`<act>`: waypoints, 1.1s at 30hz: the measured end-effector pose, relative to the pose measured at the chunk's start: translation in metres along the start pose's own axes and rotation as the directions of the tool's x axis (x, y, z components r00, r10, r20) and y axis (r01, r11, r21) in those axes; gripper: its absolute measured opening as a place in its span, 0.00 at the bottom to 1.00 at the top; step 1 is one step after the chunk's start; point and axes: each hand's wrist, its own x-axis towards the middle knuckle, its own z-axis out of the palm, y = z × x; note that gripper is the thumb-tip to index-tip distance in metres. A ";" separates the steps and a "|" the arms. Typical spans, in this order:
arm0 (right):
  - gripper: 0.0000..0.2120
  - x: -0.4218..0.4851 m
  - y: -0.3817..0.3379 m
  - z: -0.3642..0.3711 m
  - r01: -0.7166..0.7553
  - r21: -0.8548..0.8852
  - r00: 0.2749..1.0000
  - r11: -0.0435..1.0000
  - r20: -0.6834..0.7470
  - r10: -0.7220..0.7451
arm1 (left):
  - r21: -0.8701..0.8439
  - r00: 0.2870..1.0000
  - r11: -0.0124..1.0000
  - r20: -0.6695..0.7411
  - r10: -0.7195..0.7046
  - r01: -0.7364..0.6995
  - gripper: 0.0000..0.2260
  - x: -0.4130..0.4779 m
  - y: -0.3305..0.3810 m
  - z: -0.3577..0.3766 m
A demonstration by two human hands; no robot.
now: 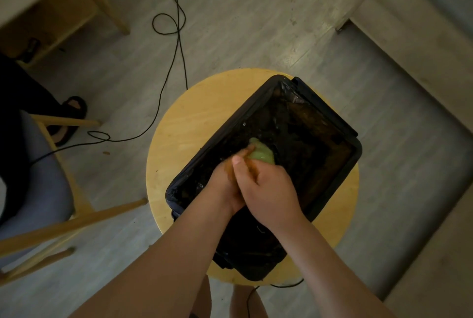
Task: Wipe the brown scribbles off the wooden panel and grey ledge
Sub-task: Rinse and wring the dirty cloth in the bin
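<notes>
We're holding the green cloth (262,152) dead centre of the frame, bunched up just above the inside of a black tub (330,110) that's looking wet and brownish. Our right hand (271,189) is wrapping around the near end of the cloth. Our left hand (222,184) is pressing in right beside it, and its fingers (247,151) are blurry but seem to be curling onto the cloth too, with brown smears on them. The tub is sitting diagonally on a round wooden stool (179,138). A black cable (183,56) is snaking over the grey floor toward the upper left, and a grey-seated chair (33,177) is filling the lower left edge.
</notes>
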 end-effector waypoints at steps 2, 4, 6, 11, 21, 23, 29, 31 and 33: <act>0.29 0.005 0.008 0.004 0.011 -0.101 0.999 0.995 -0.048 -0.016 | 0.012 0.999 0.999 -0.023 0.038 -0.037 0.07 0.001 -0.002 0.001; 0.29 0.011 0.017 0.006 -0.020 -0.220 0.996 0.975 -0.084 0.002 | 0.048 0.992 0.991 0.004 0.126 -0.126 0.07 0.004 -0.007 -0.001; 0.32 0.017 0.023 0.008 -0.040 -0.373 0.994 0.927 -0.110 -0.001 | 0.097 0.978 0.973 0.020 0.206 -0.207 0.08 0.006 -0.011 -0.003; 0.25 0.031 0.038 0.003 -0.183 -0.388 0.968 0.903 -0.234 0.096 | 0.208 0.945 0.927 -0.037 0.326 -0.312 0.12 0.004 -0.017 -0.013; 0.21 0.022 0.036 -0.011 -0.190 -0.466 0.979 0.864 -0.160 0.129 | -0.168 0.967 0.964 -0.182 0.176 -0.207 0.09 0.000 -0.016 -0.029; 0.20 0.015 0.032 -0.007 -0.049 -0.465 0.998 0.884 0.010 0.061 | -0.175 0.978 0.964 -0.106 0.182 -0.198 0.14 0.002 -0.018 -0.032; 0.06 0.013 0.047 -0.024 -0.029 -0.194 0.993 0.981 0.103 0.050 | -0.080 0.981 0.979 0.019 0.191 -0.189 0.20 0.002 -0.020 -0.036; 0.09 0.018 0.048 -0.039 -0.143 0.018 0.989 0.990 -0.017 0.144 | 0.022 0.966 0.969 -0.072 0.247 -0.246 0.21 0.007 -0.020 -0.035; 0.11 0.024 0.047 -0.050 -0.220 0.084 0.961 0.972 -0.155 0.231 | 0.048 0.958 0.967 -0.135 0.253 -0.249 0.22 0.007 -0.020 -0.038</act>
